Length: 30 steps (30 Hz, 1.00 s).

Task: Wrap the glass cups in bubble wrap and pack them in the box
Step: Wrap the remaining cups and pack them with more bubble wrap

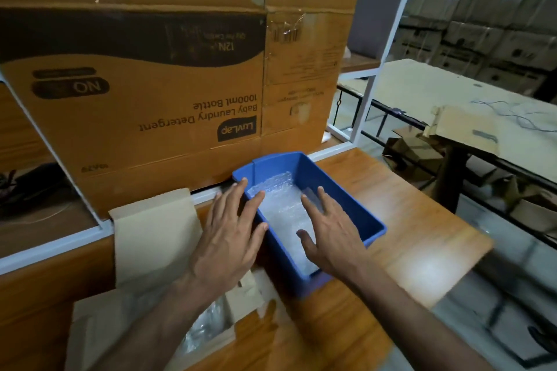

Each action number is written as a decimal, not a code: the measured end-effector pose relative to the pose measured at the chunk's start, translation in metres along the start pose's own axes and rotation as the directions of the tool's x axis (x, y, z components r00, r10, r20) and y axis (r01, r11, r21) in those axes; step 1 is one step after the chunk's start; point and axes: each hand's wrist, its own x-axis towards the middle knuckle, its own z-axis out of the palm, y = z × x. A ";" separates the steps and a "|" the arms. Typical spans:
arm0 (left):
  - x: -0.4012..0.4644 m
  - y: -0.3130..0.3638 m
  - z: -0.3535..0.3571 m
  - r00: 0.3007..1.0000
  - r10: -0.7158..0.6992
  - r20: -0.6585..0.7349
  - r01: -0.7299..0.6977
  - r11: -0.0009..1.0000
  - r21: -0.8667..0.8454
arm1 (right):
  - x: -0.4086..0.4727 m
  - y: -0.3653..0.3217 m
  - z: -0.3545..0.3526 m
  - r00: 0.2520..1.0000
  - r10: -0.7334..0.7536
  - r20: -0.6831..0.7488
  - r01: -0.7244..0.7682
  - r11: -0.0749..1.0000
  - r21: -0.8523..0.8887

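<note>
A blue plastic bin (355, 208) stands on the wooden table, with clear bubble wrap (283, 208) lying inside it. My left hand (232, 232) hovers over the bin's left wall, fingers straight and spread, holding nothing. My right hand (328, 235) is over the bin's right side with straight fingers above the wrap; whether it touches the wrap I cannot tell. A small open cardboard box (150, 238) sits at the lower left, with something in clear wrap (208, 325) inside it. No bare glass cup shows.
A large brown detergent carton (156, 93) stands upside down right behind the bin on a white metal shelf frame (376, 75). The wooden table (407, 220) stretches right of the bin. Another table (467, 105) and stacked cartons lie to the far right.
</note>
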 end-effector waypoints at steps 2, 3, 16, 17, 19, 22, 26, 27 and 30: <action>0.007 0.005 0.008 1.000 0.002 0.006 -0.002 0.997 0.072 | 0.014 0.019 0.002 0.992 0.007 0.124 -0.003 1.000 -0.029; 0.011 0.006 0.012 1.000 0.007 0.013 -0.009 0.993 0.120 | 0.021 0.025 0.003 0.984 0.001 0.176 0.006 0.999 -0.041; 0.045 0.019 0.048 0.998 -0.051 -0.036 0.058 0.971 0.231 | 0.095 0.034 0.045 0.703 -0.378 0.602 0.582 0.793 -0.182; 0.045 0.021 0.050 0.997 -0.052 -0.049 0.062 0.971 0.229 | 0.093 0.033 0.049 0.697 -0.405 0.592 0.609 0.770 -0.190; 0.045 0.024 0.052 0.996 -0.065 -0.067 0.079 0.971 0.226 | 0.090 0.034 0.055 0.685 -0.456 0.569 0.650 0.735 -0.194; 0.045 0.028 0.053 0.994 -0.086 -0.071 0.099 0.970 0.224 | 0.091 0.036 0.057 0.681 -0.527 0.508 0.681 0.711 -0.176; 0.047 0.031 0.057 0.993 -0.087 -0.077 0.102 0.972 0.212 | 0.094 0.043 0.056 0.714 -0.556 0.425 0.665 0.728 -0.165; 0.048 0.031 0.057 0.993 -0.090 -0.077 0.105 0.971 0.214 | 0.094 0.046 0.053 0.734 -0.557 0.388 0.648 0.745 -0.158; 0.050 0.033 0.059 0.992 -0.100 -0.072 0.113 0.973 0.200 | 0.093 0.058 0.041 0.804 -0.545 0.239 0.574 0.815 -0.075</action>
